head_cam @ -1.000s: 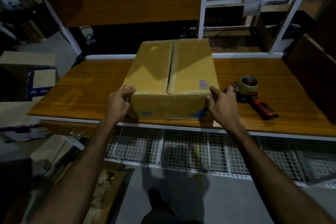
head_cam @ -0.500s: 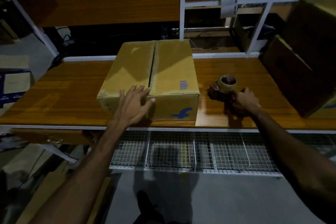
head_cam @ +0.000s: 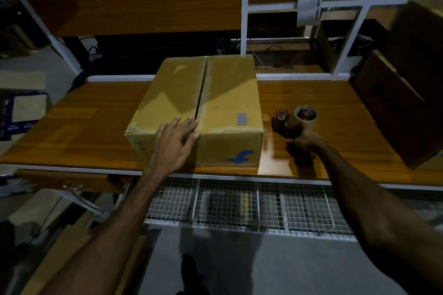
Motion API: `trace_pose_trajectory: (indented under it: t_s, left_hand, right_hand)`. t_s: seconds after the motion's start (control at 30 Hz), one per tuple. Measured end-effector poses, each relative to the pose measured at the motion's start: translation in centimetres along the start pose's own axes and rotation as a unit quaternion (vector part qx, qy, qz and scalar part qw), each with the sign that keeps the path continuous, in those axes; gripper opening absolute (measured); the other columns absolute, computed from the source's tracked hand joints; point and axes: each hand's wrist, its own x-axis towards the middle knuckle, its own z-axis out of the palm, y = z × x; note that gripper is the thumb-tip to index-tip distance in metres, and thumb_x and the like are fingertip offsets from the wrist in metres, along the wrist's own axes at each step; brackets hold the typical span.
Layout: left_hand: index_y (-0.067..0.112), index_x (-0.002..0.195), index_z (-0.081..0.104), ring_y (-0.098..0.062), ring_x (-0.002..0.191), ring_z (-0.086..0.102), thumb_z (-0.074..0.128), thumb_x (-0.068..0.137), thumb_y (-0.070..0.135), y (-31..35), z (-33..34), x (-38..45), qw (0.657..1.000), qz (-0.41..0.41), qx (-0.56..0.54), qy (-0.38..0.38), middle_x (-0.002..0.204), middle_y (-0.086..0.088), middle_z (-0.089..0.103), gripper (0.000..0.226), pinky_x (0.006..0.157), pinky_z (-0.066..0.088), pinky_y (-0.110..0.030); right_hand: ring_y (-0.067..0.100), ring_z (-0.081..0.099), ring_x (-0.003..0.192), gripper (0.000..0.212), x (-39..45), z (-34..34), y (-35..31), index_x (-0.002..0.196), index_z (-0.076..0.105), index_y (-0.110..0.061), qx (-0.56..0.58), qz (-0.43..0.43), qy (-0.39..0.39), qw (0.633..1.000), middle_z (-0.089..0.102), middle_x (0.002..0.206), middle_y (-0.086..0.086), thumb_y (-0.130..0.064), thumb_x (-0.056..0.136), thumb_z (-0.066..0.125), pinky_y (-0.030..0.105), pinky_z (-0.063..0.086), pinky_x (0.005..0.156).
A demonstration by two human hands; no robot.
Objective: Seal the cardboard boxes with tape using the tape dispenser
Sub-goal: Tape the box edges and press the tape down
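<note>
Since the earlier frame, the tape dispenser [head_cam: 296, 122] has tilted up off the wooden table [head_cam: 79, 122] in my right hand [head_cam: 304, 142], and my left hand [head_cam: 175, 141] has slid a little further along the near edge of the cardboard box [head_cam: 199, 108]. Centre of frame: the box sits on the table with its two top flaps closed and an untaped seam running from its far edge to its near edge. My left hand lies flat, fingers straight and spread, on the near top edge at the seam. Right of centre: my right hand is curled round the dispenser's handle, just beside the box but apart from it; the tape roll [head_cam: 305, 115] stands above my knuckles. Far right: a second, darker cardboard box [head_cam: 393, 108] rests on the table. Lower centre: a wire mesh shelf [head_cam: 239, 203] runs beneath the table edge.
</note>
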Motion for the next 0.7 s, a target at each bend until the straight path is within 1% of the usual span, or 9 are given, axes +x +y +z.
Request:
trace_pose_trajectory:
  t_s: [0.1,0.23,0.33,0.4,0.43,0.5,0.57,0.6,0.7]
  left_hand:
    - [0.033,0.153,0.048,-0.019,0.156,0.028,0.037,0.103,0.058,0.3,-0.1,-0.1,1.0,-0.005,0.01,-0.012,0.163,0.007,0.04,0.057,0.126,0.008,-0.048]
    - [0.029,0.153,0.051,-0.022,0.157,0.026,0.046,0.106,0.054,0.9,-0.4,0.0,0.999,-0.017,0.006,-0.029,0.164,0.004,0.039,0.053,0.127,0.008,-0.052]
    - [0.021,0.143,0.062,-0.027,0.154,0.032,0.053,0.106,0.047,2.4,-0.8,0.7,0.999,-0.032,-0.007,-0.036,0.16,-0.003,0.047,0.046,0.128,0.012,-0.055]
    - [0.018,0.128,0.072,-0.029,0.147,0.042,0.057,0.105,0.044,3.9,-1.1,1.3,0.998,-0.031,-0.03,-0.039,0.147,-0.005,0.061,0.038,0.127,0.018,-0.055]
    - [0.019,0.119,0.076,-0.029,0.138,0.051,0.059,0.104,0.043,4.8,-1.3,1.5,0.998,-0.022,-0.051,-0.031,0.133,-0.005,0.07,0.034,0.124,0.029,-0.052]
    - [0.018,0.106,0.08,-0.02,0.112,0.066,0.063,0.102,0.041,7.1,-1.8,1.7,0.992,-0.009,-0.129,-0.004,0.105,0.001,0.075,0.029,0.104,0.049,-0.04]
    - [0.019,0.102,0.082,-0.009,0.094,0.069,0.065,0.101,0.041,9.4,-2.2,1.7,0.972,-0.026,-0.234,0.002,0.097,0.007,0.078,0.028,0.089,0.055,-0.032]
    - [0.021,0.096,0.082,-0.007,0.087,0.069,0.065,0.101,0.042,10.3,-2.4,1.9,0.958,-0.034,-0.286,-0.004,0.092,0.011,0.078,0.028,0.084,0.058,-0.034]
    - [0.019,0.079,0.079,-0.017,0.073,0.072,0.065,0.102,0.043,11.6,-2.5,2.3,0.9,-0.066,-0.431,-0.008,0.075,0.002,0.076,0.036,0.071,0.061,-0.041]
  right_hand:
    - [0.03,0.066,0.103,0.056,0.5,1.1,-0.4,0.136,0.053,-0.023,0.058,0.022,0.005,0.998,0.067,0.116,0.012,-0.009,0.087,0.076,0.048,0.059,0.09]
    - [0.025,0.069,0.095,0.044,-3.1,1.6,-2.3,0.128,0.053,-0.022,0.164,0.058,0.03,0.984,0.067,0.111,0.009,-0.006,0.092,0.071,0.05,0.062,0.088]
    - [0.024,0.066,0.107,0.054,-7.1,1.7,-4.0,0.143,0.048,-0.025,0.231,0.028,0.102,0.967,0.066,0.121,0.002,-0.013,0.095,0.071,0.049,0.059,0.092]
    - [0.024,0.063,0.118,0.056,-9.9,1.3,-5.5,0.145,0.046,-0.027,0.243,-0.001,0.158,0.957,0.064,0.132,0.0,-0.016,0.096,0.071,0.05,0.054,0.099]
    - [0.022,0.062,0.119,0.056,-11.3,1.0,-6.1,0.145,0.045,-0.027,0.247,-0.017,0.183,0.951,0.064,0.136,-0.001,-0.015,0.097,0.071,0.049,0.053,0.1]
    - [0.021,0.065,0.117,0.054,-14.5,0.2,-7.4,0.144,0.044,-0.025,0.245,-0.052,0.219,0.943,0.065,0.138,-0.003,-0.012,0.098,0.071,0.044,0.051,0.095]
    - [0.021,0.066,0.115,0.051,-17.5,-0.1,-8.6,0.141,0.046,-0.024,0.237,-0.095,0.245,0.935,0.066,0.133,-0.007,-0.012,0.098,0.073,0.041,0.051,0.093]
    - [0.019,0.065,0.115,0.05,-18.8,-0.2,-9.2,0.139,0.048,-0.025,0.239,-0.115,0.25,0.931,0.064,0.13,-0.012,-0.013,0.098,0.073,0.041,0.051,0.094]
    - [-0.002,0.064,0.106,0.046,-21.7,0.6,-11.2,0.133,0.05,-0.032,0.259,-0.146,0.245,0.923,0.062,0.122,-0.031,-0.016,0.097,0.074,0.038,0.053,0.092]
